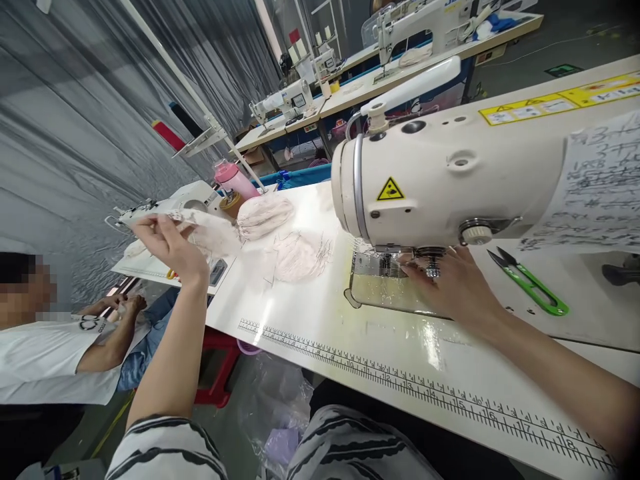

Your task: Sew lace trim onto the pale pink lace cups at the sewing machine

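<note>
My left hand (pixel 173 248) is raised over the table's left side, its fingers pinched on a thin pale fabric piece (pixel 213 230) that trails toward the right. My right hand (pixel 450 283) rests by the needle area of a white sewing machine (pixel 430 173), its fingertips partly hidden behind the machine's thread parts. Whether those fingers hold anything cannot be made out. Left of the needle plate (pixel 370 265), a flat pale fabric piece (pixel 300 257) with loose threads lies on the table. Behind it sits a gathered bundle of the same pale fabric (pixel 266 217).
Green thread snips (pixel 533 283) lie right of my right hand. A printed ruler (pixel 400 380) runs along the table's front edge. A pink bottle (pixel 235 179) stands at the back beside a thread stand. A co-worker (pixel 55 347) sits at left; more sewing machines (pixel 287 100) stand behind.
</note>
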Motion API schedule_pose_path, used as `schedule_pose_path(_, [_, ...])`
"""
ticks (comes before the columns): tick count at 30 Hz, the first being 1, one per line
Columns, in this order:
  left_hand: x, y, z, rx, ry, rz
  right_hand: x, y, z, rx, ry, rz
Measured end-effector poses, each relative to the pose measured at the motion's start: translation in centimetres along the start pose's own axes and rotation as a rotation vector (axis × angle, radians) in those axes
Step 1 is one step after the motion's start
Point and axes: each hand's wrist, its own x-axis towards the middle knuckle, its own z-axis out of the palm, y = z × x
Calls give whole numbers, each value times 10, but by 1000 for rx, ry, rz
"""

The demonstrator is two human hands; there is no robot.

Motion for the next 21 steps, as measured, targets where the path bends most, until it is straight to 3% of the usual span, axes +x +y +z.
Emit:
schedule_pose_path(3, [11,15,5,-109,2,33,1,0,0,-6,-16,-5])
schedule_pose_path(8, [13,37,9,-418,-79,-58,1,0,2,22,2,5])
schedule_pose_path(11, [-3,46,2,-594,-394,-127,0,2,4,25,44,-21])
schedule_pose_path(16, [-42,52,-10,-887,-1102,-254,-1,3,4,39,91,-91])
schedule_pose_path(19, [-68,54,3,-1052,-1380,-379,0,3,4,45,118,-93])
schedule_pose_path(21, [-91,55,22,-986,-1512,-493,0,2,5,32,118,-83])
